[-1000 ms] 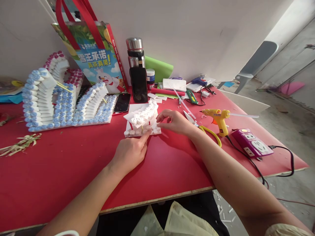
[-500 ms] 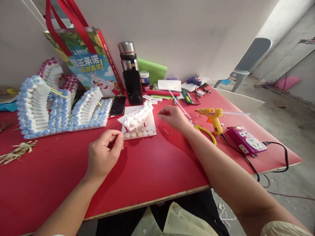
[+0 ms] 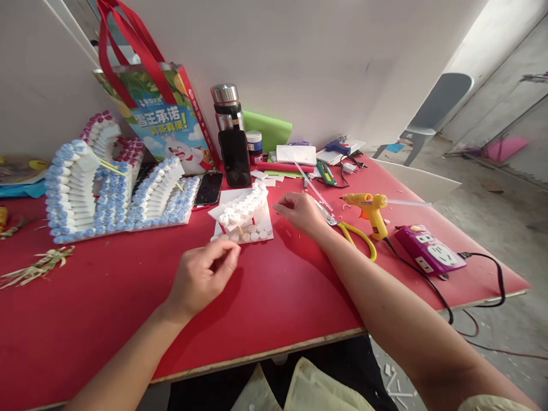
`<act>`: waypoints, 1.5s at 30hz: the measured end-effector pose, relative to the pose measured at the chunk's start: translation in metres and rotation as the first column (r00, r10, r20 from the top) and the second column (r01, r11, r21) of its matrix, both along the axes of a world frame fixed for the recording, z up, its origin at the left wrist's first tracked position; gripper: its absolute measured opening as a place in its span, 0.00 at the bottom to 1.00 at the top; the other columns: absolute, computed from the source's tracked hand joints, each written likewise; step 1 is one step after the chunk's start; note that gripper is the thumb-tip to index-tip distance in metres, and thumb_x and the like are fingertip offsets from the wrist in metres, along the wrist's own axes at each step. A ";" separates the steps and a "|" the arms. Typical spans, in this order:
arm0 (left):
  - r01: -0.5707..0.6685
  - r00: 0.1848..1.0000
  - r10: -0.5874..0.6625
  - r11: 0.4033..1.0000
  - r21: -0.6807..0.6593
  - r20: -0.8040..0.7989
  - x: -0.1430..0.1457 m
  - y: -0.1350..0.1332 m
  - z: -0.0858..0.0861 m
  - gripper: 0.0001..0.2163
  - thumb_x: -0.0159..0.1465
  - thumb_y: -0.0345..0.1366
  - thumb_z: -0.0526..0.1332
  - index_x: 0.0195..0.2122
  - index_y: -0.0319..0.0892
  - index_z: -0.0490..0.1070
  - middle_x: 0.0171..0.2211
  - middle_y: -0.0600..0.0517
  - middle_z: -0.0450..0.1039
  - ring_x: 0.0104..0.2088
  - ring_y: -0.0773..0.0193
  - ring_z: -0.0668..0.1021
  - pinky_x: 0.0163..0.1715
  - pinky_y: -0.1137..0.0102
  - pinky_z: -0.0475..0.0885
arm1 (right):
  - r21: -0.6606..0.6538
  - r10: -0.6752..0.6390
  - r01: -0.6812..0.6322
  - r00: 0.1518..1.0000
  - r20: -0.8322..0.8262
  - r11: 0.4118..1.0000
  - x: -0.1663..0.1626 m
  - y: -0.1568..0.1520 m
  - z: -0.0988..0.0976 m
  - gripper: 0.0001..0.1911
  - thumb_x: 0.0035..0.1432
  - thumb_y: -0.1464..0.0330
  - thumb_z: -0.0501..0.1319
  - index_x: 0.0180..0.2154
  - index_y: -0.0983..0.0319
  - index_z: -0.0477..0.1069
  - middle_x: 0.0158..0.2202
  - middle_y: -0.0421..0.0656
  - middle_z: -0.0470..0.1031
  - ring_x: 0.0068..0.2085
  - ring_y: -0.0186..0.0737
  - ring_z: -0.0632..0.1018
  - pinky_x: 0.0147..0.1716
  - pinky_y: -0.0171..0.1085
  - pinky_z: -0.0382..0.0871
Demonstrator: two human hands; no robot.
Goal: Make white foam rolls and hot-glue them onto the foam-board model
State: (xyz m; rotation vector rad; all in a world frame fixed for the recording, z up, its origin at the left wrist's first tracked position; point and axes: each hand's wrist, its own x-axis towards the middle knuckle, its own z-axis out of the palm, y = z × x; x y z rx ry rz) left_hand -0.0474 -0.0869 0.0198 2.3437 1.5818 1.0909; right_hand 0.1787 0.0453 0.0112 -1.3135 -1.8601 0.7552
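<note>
A small white model of paper rolls on a white base (image 3: 244,217) sits in the middle of the red table (image 3: 107,308). My left hand (image 3: 203,277) hovers just in front of it, fingers curled with thumb against fingertips; whether anything is pinched there is hidden. My right hand (image 3: 299,211) rests to the model's right, fingers bent together in a pinch, close to the yellow-handled scissors (image 3: 351,234). Neither hand touches the model.
A larger blue-and-white rolled-paper model (image 3: 107,188) stands at the left. A printed bag (image 3: 162,114), a steel flask (image 3: 226,108), two phones (image 3: 234,157), a yellow glue gun (image 3: 370,208) and a purple power strip (image 3: 430,254) lie around. Dried grass (image 3: 38,265) lies far left.
My left hand drew back from the model's front edge toward me and closed into a curl. My right hand lifted off the model and moved slightly right.
</note>
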 end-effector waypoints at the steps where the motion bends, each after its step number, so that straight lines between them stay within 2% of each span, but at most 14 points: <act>1: 0.112 0.991 -0.110 0.993 0.023 -0.076 0.003 -0.001 -0.001 0.03 0.65 0.32 0.60 0.37 0.43 0.74 0.24 0.55 0.76 0.22 0.70 0.74 0.26 0.75 0.68 | 0.005 -0.007 0.007 1.000 -0.007 1.000 0.000 0.000 0.000 0.13 0.56 0.61 0.62 0.23 0.62 0.70 0.21 0.37 0.69 0.23 0.33 0.66 0.24 0.34 0.56; 5: 0.394 0.891 -0.358 0.916 0.080 -0.280 0.022 0.001 -0.002 0.09 0.66 0.29 0.56 0.44 0.42 0.74 0.27 0.52 0.77 0.25 0.67 0.78 0.29 0.74 0.71 | 0.030 -0.054 0.056 0.996 -0.068 0.998 0.004 0.001 0.001 0.20 0.58 0.57 0.60 0.20 0.62 0.68 0.19 0.38 0.69 0.22 0.33 0.66 0.25 0.34 0.58; 9: 0.484 0.824 -0.461 0.875 -0.015 -0.329 0.049 0.012 0.005 0.18 0.66 0.23 0.50 0.54 0.41 0.70 0.40 0.45 0.77 0.37 0.62 0.81 0.36 0.71 0.74 | 0.087 -0.125 0.141 0.977 -0.171 0.986 0.008 0.004 0.008 0.15 0.61 0.60 0.57 0.25 0.61 0.70 0.22 0.39 0.72 0.24 0.34 0.70 0.28 0.34 0.62; 12: 0.486 0.812 -0.488 0.869 -0.094 -0.319 0.069 0.021 0.007 0.20 0.64 0.19 0.48 0.52 0.40 0.70 0.49 0.44 0.73 0.42 0.62 0.79 0.41 0.70 0.74 | 0.085 -0.081 0.100 0.976 -0.202 0.991 0.016 -0.005 0.030 0.06 0.59 0.67 0.56 0.36 0.61 0.71 0.29 0.39 0.75 0.25 0.34 0.73 0.28 0.34 0.63; 15: 0.489 0.800 -0.494 0.866 -0.106 -0.341 0.081 0.026 0.001 0.18 0.63 0.19 0.49 0.49 0.40 0.71 0.51 0.44 0.70 0.42 0.60 0.78 0.40 0.67 0.74 | 0.123 -0.024 0.023 1.000 0.000 0.992 0.034 -0.031 0.059 0.08 0.61 0.65 0.56 0.32 0.60 0.71 0.28 0.40 0.75 0.26 0.35 0.72 0.26 0.33 0.61; 19: 0.505 0.792 -0.509 0.856 -0.109 -0.337 0.087 0.023 -0.015 0.19 0.61 0.19 0.51 0.50 0.42 0.70 0.54 0.44 0.68 0.49 0.56 0.76 0.45 0.65 0.73 | 0.228 -0.204 0.115 0.884 0.420 0.967 0.081 -0.075 0.076 0.19 0.64 0.57 0.55 0.23 0.59 0.64 0.19 0.39 0.66 0.21 0.34 0.62 0.22 0.35 0.53; 22: 0.495 0.814 -0.486 0.867 -0.059 -0.318 0.087 0.021 -0.024 0.19 0.61 0.19 0.52 0.50 0.42 0.70 0.52 0.43 0.68 0.50 0.56 0.75 0.46 0.64 0.73 | 0.273 -0.335 0.210 0.741 0.582 0.939 0.127 -0.100 0.066 0.21 0.64 0.53 0.54 0.24 0.58 0.64 0.20 0.40 0.67 0.21 0.36 0.63 0.23 0.36 0.54; 24: 0.492 0.824 -0.485 0.869 -0.052 -0.293 0.087 0.020 -0.028 0.18 0.62 0.20 0.52 0.50 0.41 0.70 0.51 0.43 0.69 0.48 0.57 0.76 0.45 0.65 0.73 | 0.268 -0.403 0.301 0.663 0.631 0.915 0.154 -0.109 0.053 0.21 0.63 0.51 0.54 0.26 0.57 0.68 0.25 0.42 0.73 0.23 0.40 0.68 0.23 0.37 0.55; 27: 0.509 0.819 -0.508 0.858 -0.072 -0.267 0.088 0.021 -0.029 0.17 0.63 0.21 0.52 0.49 0.41 0.71 0.51 0.44 0.69 0.46 0.59 0.76 0.43 0.67 0.73 | 0.229 -0.436 0.386 0.627 0.645 0.894 0.179 -0.115 0.034 0.19 0.63 0.51 0.54 0.36 0.56 0.75 0.37 0.46 0.79 0.30 0.45 0.76 0.26 0.39 0.61; 31: 0.524 0.801 -0.516 0.849 -0.060 -0.302 0.089 0.021 -0.029 0.17 0.62 0.20 0.52 0.48 0.41 0.72 0.49 0.44 0.70 0.47 0.57 0.76 0.44 0.67 0.73 | 0.239 -0.457 0.403 0.633 0.625 0.884 0.186 -0.106 0.015 0.24 0.63 0.51 0.53 0.47 0.60 0.75 0.49 0.53 0.76 0.39 0.50 0.79 0.35 0.43 0.68; 34: 0.521 0.810 -0.516 0.851 -0.060 -0.280 0.089 0.020 -0.029 0.18 0.62 0.19 0.51 0.47 0.41 0.73 0.46 0.45 0.71 0.44 0.59 0.76 0.42 0.68 0.73 | 0.212 -0.460 0.424 0.655 0.599 0.881 0.182 -0.090 0.006 0.26 0.62 0.50 0.54 0.49 0.62 0.74 0.53 0.54 0.74 0.46 0.54 0.79 0.39 0.44 0.70; 38: 0.493 0.850 -0.493 0.869 -0.049 -0.186 0.090 0.019 -0.029 0.17 0.63 0.19 0.51 0.47 0.41 0.73 0.46 0.44 0.70 0.46 0.59 0.75 0.47 0.66 0.73 | 0.076 -0.425 0.453 0.749 0.509 0.888 0.176 -0.067 -0.002 0.27 0.60 0.50 0.56 0.49 0.63 0.74 0.51 0.53 0.76 0.41 0.49 0.80 0.40 0.45 0.71; 41: 0.393 0.910 -0.392 0.919 -0.019 -0.131 0.092 0.024 -0.024 0.16 0.64 0.20 0.51 0.48 0.39 0.71 0.48 0.43 0.69 0.49 0.58 0.74 0.50 0.64 0.73 | 0.053 -0.442 0.472 0.772 0.457 0.880 0.172 -0.055 -0.005 0.25 0.59 0.51 0.57 0.46 0.63 0.75 0.48 0.53 0.78 0.41 0.49 0.80 0.38 0.43 0.70; 45: 0.217 0.946 -0.219 0.976 -0.034 -0.238 0.099 0.050 -0.006 0.14 0.65 0.21 0.51 0.48 0.35 0.70 0.49 0.39 0.70 0.50 0.54 0.74 0.52 0.59 0.72 | 0.038 -0.441 0.475 0.781 0.442 0.879 0.170 -0.042 -0.006 0.19 0.57 0.52 0.57 0.37 0.60 0.75 0.37 0.48 0.80 0.35 0.47 0.78 0.32 0.40 0.66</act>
